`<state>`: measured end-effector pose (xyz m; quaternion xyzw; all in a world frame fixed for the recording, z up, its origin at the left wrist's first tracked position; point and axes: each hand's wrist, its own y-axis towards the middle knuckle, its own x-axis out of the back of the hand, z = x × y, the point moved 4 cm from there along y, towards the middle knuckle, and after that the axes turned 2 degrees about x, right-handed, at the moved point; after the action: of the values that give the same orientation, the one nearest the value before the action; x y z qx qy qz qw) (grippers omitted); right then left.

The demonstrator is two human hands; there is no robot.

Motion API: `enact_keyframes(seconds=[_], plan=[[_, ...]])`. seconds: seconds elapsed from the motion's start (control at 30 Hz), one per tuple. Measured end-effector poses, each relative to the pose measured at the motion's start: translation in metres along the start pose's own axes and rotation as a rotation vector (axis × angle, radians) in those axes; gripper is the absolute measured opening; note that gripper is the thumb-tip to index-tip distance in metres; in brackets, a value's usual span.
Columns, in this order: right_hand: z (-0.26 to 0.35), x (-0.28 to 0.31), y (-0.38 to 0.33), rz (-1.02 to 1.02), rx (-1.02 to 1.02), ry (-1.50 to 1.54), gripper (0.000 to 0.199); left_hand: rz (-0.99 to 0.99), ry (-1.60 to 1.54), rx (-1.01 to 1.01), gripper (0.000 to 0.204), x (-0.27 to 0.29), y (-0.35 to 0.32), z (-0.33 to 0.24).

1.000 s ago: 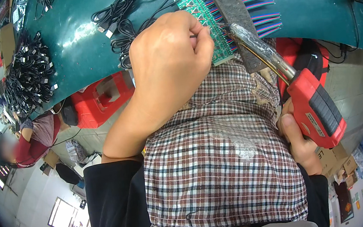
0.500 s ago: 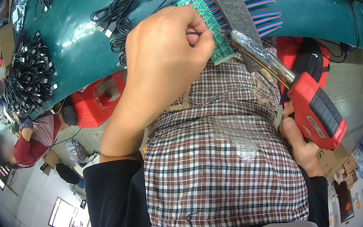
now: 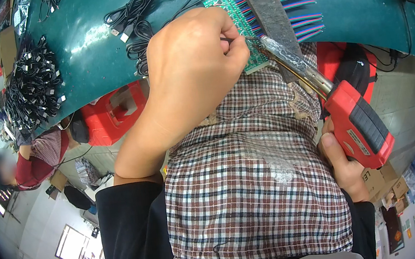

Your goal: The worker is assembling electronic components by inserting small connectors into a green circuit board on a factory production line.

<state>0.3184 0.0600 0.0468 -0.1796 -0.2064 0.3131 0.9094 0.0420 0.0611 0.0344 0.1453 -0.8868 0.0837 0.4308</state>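
Observation:
A black cable end (image 3: pixel 226 39) is pinched between the thumb and fingers of my left hand (image 3: pixel 191 61), just over the green circuit board (image 3: pixel 257 63). My right hand (image 3: pixel 346 167) grips a red soldering gun (image 3: pixel 358 124) with a black-ribbed body. Its foil-wrapped barrel slants up and left, and the tip is close to the cable end at the board's edge. Whether tip and wire touch is too small to tell. A dark flat bar (image 3: pixel 269 5) lies across the board's right side. Several thin multicoloured wires (image 3: pixel 304 20) stick out beyond it.
On the green table (image 3: pixel 78 47), coiled black USB cables (image 3: pixel 136 11) lie left of the board. A large heap of black cables (image 3: pixel 32 91) sits at the far left. A red stool (image 3: pixel 115 115) stands below the table edge. Another person (image 3: pixel 38 163) works at the left.
My left hand has shifted slightly right and down with the cable. The soldering gun has moved a little to the left, its tip staying beside the cable end.

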Motion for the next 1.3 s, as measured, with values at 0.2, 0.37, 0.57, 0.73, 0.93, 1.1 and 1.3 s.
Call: enact_keyframes(seconds=[0.2,0.37,0.57,0.73,0.93,1.1,1.3], plan=[[0.0,0.003,-0.002,-0.014,0.061,-0.051,0.016,0.026,0.046,-0.034,0.013,0.001,0.003,0.0],[0.001,0.003,0.006,0.055,0.081,-0.077,0.015,0.026,0.042,-0.026,0.012,0.003,0.005,0.0],[-0.009,0.004,-0.001,-0.008,0.016,0.148,0.017,-0.008,0.005,-0.073,0.01,0.005,0.001,0.0],[0.007,-0.001,0.01,-0.092,0.136,0.323,0.015,-0.088,0.152,-0.146,0.011,0.038,0.019,0.008],[0.018,-0.004,0.015,-0.19,0.179,0.413,0.013,-0.552,0.366,0.35,0.028,0.113,0.092,0.142],[0.024,-0.008,0.018,-0.154,0.153,0.429,0.013,-0.618,0.132,0.451,0.038,0.11,0.119,0.202],[0.03,-0.006,0.023,-0.171,0.152,0.412,0.013,-0.94,-0.385,0.006,0.02,0.132,0.128,0.178]])
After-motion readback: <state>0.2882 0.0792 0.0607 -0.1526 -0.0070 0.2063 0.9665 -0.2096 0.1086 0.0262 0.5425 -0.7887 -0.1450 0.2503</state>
